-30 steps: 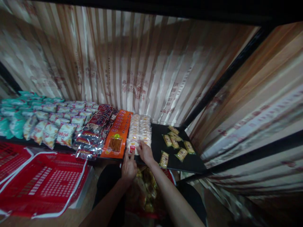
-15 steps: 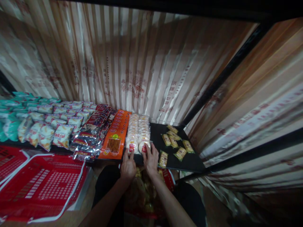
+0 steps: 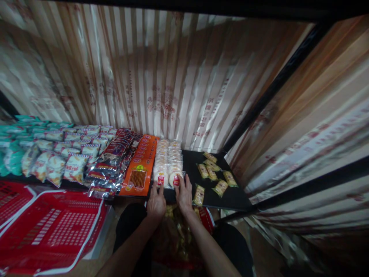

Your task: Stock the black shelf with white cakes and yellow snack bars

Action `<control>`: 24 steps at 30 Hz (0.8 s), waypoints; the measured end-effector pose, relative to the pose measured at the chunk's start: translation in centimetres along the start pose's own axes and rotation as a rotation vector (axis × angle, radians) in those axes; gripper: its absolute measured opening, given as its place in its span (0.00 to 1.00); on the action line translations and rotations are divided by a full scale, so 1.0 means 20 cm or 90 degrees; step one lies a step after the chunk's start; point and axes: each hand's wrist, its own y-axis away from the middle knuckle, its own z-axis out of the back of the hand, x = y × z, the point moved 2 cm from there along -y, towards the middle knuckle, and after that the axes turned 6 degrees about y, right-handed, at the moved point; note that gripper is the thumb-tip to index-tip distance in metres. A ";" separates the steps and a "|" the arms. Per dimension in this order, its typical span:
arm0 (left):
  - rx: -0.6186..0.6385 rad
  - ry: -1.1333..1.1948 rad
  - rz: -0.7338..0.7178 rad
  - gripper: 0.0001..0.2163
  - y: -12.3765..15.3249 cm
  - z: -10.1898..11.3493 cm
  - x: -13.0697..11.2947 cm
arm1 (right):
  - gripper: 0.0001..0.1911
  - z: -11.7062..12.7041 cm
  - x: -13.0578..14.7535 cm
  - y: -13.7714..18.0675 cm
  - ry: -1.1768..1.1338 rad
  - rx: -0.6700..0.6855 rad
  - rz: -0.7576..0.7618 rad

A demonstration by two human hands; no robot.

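Two columns of white round rice crackers [image 3: 168, 159] in clear wrappers stand on the black shelf [image 3: 220, 200]. My left hand [image 3: 156, 202] touches the front end of the left column, its fingers stretched forward and a little apart. At the front of the right column rests my right hand [image 3: 183, 192], fingers spread over the edge of the wrapped cracker with the red label. Neither hand is wrapped around a packet. Left of the crackers lies an orange packet of brown sticks [image 3: 138, 169]. Several small yellow-wrapped snacks [image 3: 220, 187] are scattered to the right.
Dark and silver packets [image 3: 111, 161], white snack bags [image 3: 75, 167] and green bags [image 3: 13, 157] fill the shelf leftwards. Red baskets [image 3: 65, 227] sit below it. Another basket of yellow packets [image 3: 180, 242] is between my knees. A black post [image 3: 276, 84] slants at right.
My hands stay at the front of the cracker columns, with the right fingers shifted very slightly. The camera view has moved a little; the packets stay in place.
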 end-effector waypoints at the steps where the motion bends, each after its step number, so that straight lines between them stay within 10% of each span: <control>1: -0.001 0.000 0.000 0.25 0.00 0.00 0.00 | 0.22 -0.01 0.00 0.00 0.003 0.002 -0.001; 17: -0.075 0.037 -0.086 0.20 0.14 -0.05 0.05 | 0.23 0.08 0.09 0.20 -0.032 -0.039 0.104; 24: 0.032 0.087 -0.074 0.15 0.39 -0.15 0.12 | 0.19 0.07 0.10 0.49 -0.067 0.010 0.145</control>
